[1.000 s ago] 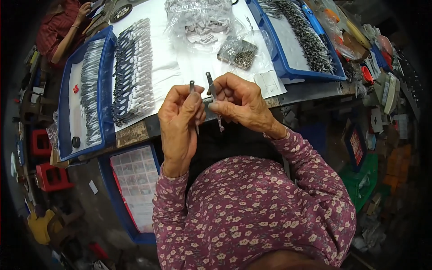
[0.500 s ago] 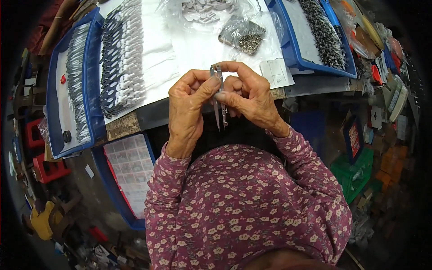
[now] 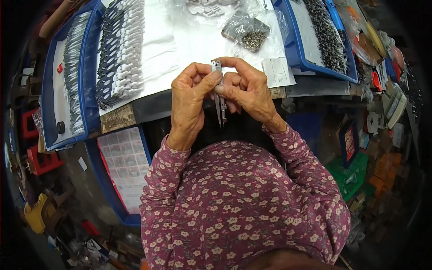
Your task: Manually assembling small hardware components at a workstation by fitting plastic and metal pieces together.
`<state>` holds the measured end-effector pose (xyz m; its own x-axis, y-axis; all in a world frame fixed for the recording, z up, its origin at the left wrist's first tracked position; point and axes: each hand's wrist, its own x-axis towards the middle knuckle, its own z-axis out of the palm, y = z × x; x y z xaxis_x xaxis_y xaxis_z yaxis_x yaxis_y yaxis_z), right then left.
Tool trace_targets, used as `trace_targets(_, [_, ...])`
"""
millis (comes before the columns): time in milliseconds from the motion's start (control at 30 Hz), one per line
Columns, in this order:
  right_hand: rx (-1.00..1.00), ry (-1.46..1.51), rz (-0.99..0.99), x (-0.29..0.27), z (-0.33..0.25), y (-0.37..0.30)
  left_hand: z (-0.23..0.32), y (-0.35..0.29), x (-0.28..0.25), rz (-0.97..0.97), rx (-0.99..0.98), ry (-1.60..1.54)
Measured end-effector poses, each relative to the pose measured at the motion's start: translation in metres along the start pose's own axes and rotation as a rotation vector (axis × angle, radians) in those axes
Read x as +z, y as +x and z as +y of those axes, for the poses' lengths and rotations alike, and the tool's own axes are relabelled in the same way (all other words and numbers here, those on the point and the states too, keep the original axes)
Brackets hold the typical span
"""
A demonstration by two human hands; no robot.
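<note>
Where the strips (image 3: 219,107) had been apart, they now lay together, gripped by both left hand (image 3: 190,98) and right hand (image 3: 250,93), seemingly aligned.

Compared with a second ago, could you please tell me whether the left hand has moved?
Yes, the left hand has moved rightward, farther from the left blue tray.

On the bench (image 3: 118,119), left to right: left tray (image 3: 90,74), strips (image 3: 73,67) inside; handles (image 3: 121,49) on paper (image 3: 157,63); rivets (image 3: 253,40); right tray (image 3: 294,51), parts (image 3: 329,38) inside; card (image 3: 274,72) nearer than the rivets, just beside the right tray; left hand (image 3: 191,96) and right hand (image 3: 248,90) at the bench's near edge, pieces (image 3: 219,105) between them; lower tray (image 3: 96,168) below left, sheet (image 3: 125,162) inside; stool (image 3: 44,162) left of it; crate (image 3: 346,177) below right.
</note>
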<state>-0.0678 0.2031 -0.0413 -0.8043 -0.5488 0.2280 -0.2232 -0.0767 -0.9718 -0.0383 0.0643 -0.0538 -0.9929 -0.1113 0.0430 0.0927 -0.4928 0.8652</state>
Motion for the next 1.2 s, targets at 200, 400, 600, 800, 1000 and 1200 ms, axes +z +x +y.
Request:
trace_targets(200, [0.005, -0.022, -0.007, 0.000, 0.001, -0.002, -0.004, -0.002, 0.000, 0.005, 0.014, 0.004])
trace_targets(400, [0.016, -0.057, -0.025, -0.002, 0.001, -0.006, -0.003, -0.002, 0.002, 0.027, -0.031, -0.018])
trace_targets(600, [0.022, 0.043, -0.112, -0.016, 0.006, -0.002, 0.000, -0.001, 0.000, 0.004, -0.084, 0.001])
trace_targets(800, [-0.031, 0.084, -0.114, -0.027, 0.015, 0.009, -0.004, 0.002, 0.000, -0.067, -0.133, -0.007])
trace_targets(1000, [-0.039, 0.164, -0.141, -0.038, 0.017, 0.017, -0.004, 0.013, -0.002, -0.172, -0.194, -0.035])
trace_targets(1200, [-0.033, 0.267, -0.168, -0.046, 0.014, 0.025, -0.002, 0.014, 0.006, -0.165, -0.173, -0.006])
